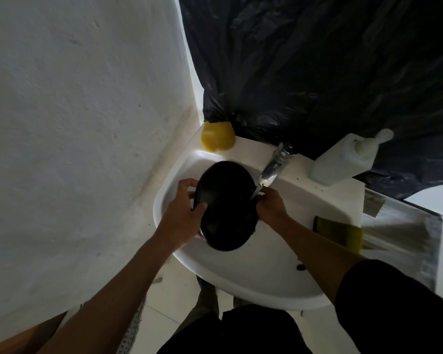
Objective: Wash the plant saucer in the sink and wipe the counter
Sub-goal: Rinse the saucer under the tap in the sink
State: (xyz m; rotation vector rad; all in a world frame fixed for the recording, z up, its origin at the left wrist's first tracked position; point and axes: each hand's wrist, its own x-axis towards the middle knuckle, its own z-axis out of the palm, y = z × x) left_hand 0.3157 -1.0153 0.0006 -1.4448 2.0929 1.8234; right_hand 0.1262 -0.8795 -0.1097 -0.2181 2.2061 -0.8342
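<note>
A: Why's the saucer [225, 208] tilted over the sink [253, 284]?

B: So tap [271, 169] water sheets off. Left hand [182, 215] and right hand [270, 204] each pinch 1 rim edge.

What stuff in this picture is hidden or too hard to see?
- Head view: the sink drain is hidden behind the black saucer.
- The green sponge is partly covered by the right forearm.
- Right hand fingertips vanish behind the saucer's rim.
- Soap bottle label is too blurred.
</note>
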